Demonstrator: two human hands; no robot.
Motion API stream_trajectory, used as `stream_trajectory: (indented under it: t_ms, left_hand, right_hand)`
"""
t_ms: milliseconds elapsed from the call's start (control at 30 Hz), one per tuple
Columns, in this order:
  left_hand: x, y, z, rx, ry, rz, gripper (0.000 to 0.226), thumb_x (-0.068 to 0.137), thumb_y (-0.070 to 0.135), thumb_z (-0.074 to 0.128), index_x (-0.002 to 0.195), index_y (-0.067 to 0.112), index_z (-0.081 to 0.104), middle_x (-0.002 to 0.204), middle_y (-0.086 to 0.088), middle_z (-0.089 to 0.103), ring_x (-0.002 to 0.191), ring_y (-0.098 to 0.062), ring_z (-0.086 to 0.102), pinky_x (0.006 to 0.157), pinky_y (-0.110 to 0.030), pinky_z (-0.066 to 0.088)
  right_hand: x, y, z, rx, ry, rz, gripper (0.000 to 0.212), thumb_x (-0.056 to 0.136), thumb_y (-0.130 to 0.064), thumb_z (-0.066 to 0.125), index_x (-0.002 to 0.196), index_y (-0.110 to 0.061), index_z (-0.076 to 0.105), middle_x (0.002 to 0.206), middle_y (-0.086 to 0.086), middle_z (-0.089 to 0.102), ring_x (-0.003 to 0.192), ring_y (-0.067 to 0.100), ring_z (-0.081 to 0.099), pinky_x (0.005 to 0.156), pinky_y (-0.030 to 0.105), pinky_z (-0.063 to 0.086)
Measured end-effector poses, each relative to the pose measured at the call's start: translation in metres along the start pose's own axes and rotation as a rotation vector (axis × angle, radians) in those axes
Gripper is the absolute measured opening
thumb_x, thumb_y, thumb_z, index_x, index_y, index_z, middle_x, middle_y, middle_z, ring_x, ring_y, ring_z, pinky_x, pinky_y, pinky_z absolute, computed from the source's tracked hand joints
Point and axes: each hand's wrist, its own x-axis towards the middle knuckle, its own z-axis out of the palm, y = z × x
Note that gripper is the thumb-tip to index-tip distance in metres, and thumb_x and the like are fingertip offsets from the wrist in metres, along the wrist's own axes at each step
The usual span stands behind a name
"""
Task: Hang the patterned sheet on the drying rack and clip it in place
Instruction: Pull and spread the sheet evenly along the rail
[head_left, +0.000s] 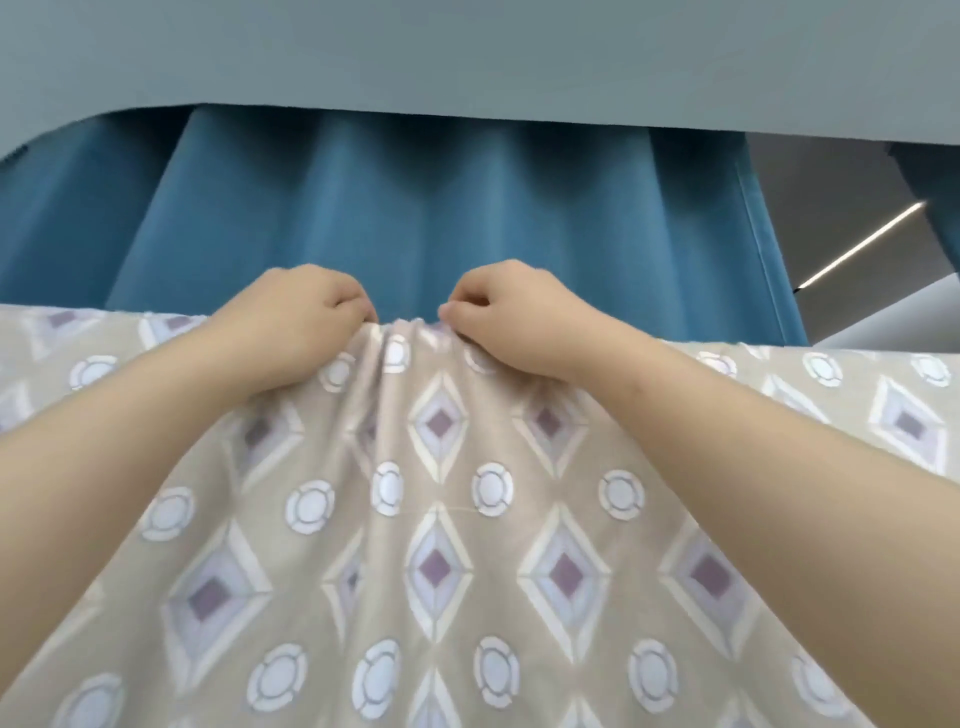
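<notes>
The patterned sheet is beige with purple diamonds and pale round motifs, and it fills the lower half of the view, hanging down toward me. Its top edge runs across at mid-height and bunches into folds at the centre. My left hand pinches that top edge just left of the bunch. My right hand pinches it just right of the bunch, a short gap from the left hand. The drying rack is hidden under the sheet. No clip shows.
A blue pleated curtain hangs close behind the sheet. Above it runs a grey ceiling soffit. At the right a gap opens onto a grey ceiling with a strip light.
</notes>
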Motion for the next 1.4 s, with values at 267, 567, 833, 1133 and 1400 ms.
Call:
stream_trajectory:
  t_ms: [267,567,833,1133,1400]
  left_hand:
    - [-0.007,-0.065,-0.025,0.087,0.011,0.013,0.023,0.095,0.029,0.045,0.102,0.028,0.067,0.096,0.010,0.064,0.090,-0.014,0.051,0.070,-0.027,0.036]
    - [0.016,-0.107,-0.027,0.180,-0.025,0.240,0.016,0.092,0.019,0.047,0.084,0.023,0.060,0.093,0.000,0.063,0.094,-0.025,0.057,0.076,-0.034,0.047]
    - [0.020,-0.161,-0.066,-0.006,0.007,0.133,0.017,0.093,0.023,0.047,0.086,0.025,0.062,0.092,0.007,0.063,0.090,-0.016,0.050,0.075,-0.028,0.037]
    - [0.003,-0.221,-0.093,0.072,0.007,-0.003,0.028,0.097,0.030,0.041,0.100,0.022,0.068,0.095,0.009,0.062,0.092,-0.015,0.049,0.074,-0.029,0.034]
    - [0.008,-0.243,-0.093,0.220,0.095,0.115,0.026,0.096,0.018,0.042,0.103,0.020,0.066,0.105,-0.004,0.067,0.099,-0.026,0.056,0.074,-0.030,0.040]
  right_hand:
    - [0.018,-0.049,0.044,-0.044,-0.036,-0.027,0.023,0.092,-0.029,0.046,0.096,-0.019,0.066,0.097,-0.002,0.067,0.093,0.022,0.060,0.086,0.038,0.049]
    - [0.033,-0.066,0.077,-0.440,0.143,0.093,0.026,0.097,-0.020,0.038,0.100,-0.014,0.064,0.103,0.004,0.066,0.100,0.028,0.052,0.079,0.034,0.033]
    - [0.060,-0.130,0.094,-0.176,0.109,0.118,0.023,0.095,-0.025,0.042,0.096,-0.016,0.063,0.095,0.002,0.066,0.093,0.025,0.057,0.082,0.034,0.046]
    - [0.079,-0.186,0.128,-0.016,-0.030,-0.017,0.022,0.094,-0.037,0.045,0.100,-0.026,0.063,0.093,-0.008,0.061,0.094,0.018,0.056,0.087,0.035,0.047]
    - [0.090,-0.207,0.148,-0.213,0.025,-0.070,0.012,0.091,-0.017,0.048,0.086,-0.021,0.059,0.097,0.002,0.066,0.094,0.025,0.057,0.076,0.032,0.042]
